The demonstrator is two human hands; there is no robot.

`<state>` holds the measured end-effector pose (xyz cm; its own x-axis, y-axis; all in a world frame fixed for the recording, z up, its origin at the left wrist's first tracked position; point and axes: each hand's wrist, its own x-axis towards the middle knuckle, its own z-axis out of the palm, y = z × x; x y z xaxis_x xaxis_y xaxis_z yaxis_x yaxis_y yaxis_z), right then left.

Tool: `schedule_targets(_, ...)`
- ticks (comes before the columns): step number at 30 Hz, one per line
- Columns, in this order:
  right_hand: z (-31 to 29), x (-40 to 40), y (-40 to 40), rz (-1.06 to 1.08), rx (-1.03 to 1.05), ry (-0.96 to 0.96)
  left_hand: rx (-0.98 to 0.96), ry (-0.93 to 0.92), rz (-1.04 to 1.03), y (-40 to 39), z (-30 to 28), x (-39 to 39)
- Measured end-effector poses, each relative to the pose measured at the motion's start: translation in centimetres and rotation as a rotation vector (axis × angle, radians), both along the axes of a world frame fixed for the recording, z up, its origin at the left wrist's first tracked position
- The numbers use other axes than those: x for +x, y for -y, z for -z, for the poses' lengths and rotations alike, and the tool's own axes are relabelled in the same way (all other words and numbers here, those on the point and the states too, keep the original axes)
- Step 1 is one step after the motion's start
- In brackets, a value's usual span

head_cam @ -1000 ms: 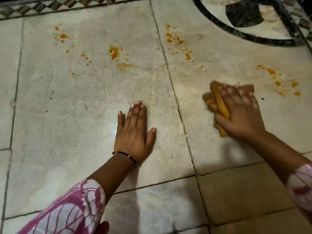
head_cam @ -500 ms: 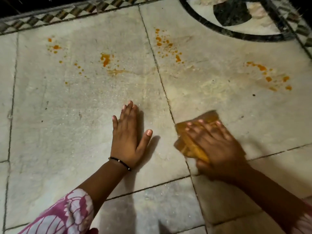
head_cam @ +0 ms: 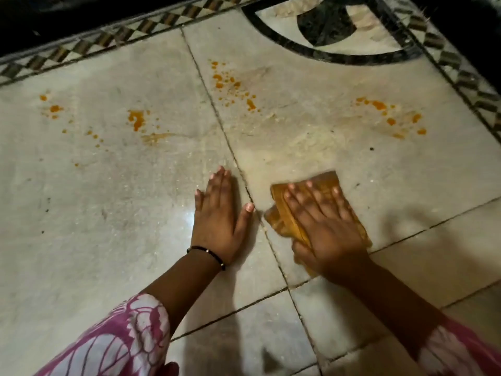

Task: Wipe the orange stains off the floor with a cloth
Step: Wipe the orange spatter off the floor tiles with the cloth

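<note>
- Progress: early, by my read. Floor (head_cam: 352, 164) just beyond the cloth (head_cam: 324, 183) looks smeared and pale; four orange stain clusters are unwiped.
- Stains, placed from the cloth: one cluster (head_cam: 390, 115) beyond it to the right, one (head_cam: 230, 85) beyond it to the left, a blotch (head_cam: 137, 119) further left, small dots (head_cam: 53, 108) furthest left. All well apart from the cloth.
- My right hand (head_cam: 325, 229) presses the cloth flat, fingers straight and spread; whether the thumb hooks its edge, I cannot tell.
- My left hand (head_cam: 219, 221) lies flat on the floor just left of the cloth, fingers straight and together, holding nothing.
- Cloth: folded, orange-brown, creased, edges blurred.
</note>
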<state>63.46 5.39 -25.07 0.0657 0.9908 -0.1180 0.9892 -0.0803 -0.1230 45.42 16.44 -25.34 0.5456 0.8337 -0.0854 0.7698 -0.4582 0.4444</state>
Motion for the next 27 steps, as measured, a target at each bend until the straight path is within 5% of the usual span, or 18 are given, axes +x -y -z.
schedule_targets(6,0.4,7.4,7.2,0.428,0.035,-0.042,0.115,-0.070,0.277,-1.9,0.1,4.2)
schedule_targets(13,-0.2,18.2,-5.1,1.073,0.051,-0.028,0.186,-0.203,0.211,-2.6,2.3,7.2)
schedule_targets(18,-0.3,16.9,-13.3,0.753,-0.032,-0.048,0.167,-0.197,0.204,-2.3,1.8,7.3)
schedule_targets(23,-0.2,13.1,-6.1,0.208,-0.014,0.014,0.177,-0.191,0.212,-2.4,1.7,7.3)
schedule_targets(27,-0.1,17.7,0.1,0.366,-0.019,-0.018,0.167,-0.184,0.216,-2.4,2.0,7.2)
